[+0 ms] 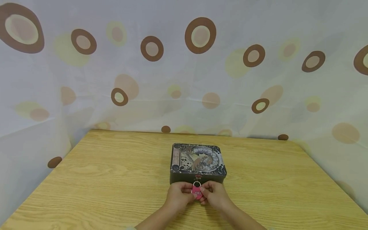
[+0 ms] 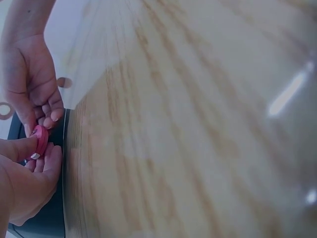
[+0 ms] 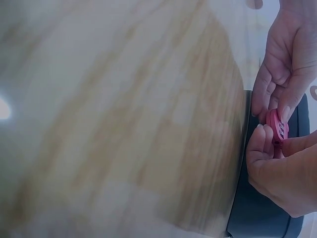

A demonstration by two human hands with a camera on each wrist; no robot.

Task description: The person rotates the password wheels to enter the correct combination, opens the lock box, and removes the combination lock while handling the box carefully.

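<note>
A dark tin box (image 1: 198,159) with an illustrated lid lies closed on the table. At its front clasp (image 1: 198,177) is a pink combination padlock (image 1: 196,192) with a metal shackle and a row of number dials. My left hand (image 1: 179,194) pinches the padlock's left side, thumb on its lower face. From the other side, my right hand (image 1: 216,195) holds it between thumb and fingers. Both wrist views show the padlock (image 2: 40,139) between the two hands, against the box's dark side (image 3: 260,210). Whether the shackle is latched cannot be made out.
The wooden table (image 1: 115,172) extends around the box on all sides. Behind it and along both sides hangs a pale curtain (image 1: 172,76) printed with brown and yellow circles.
</note>
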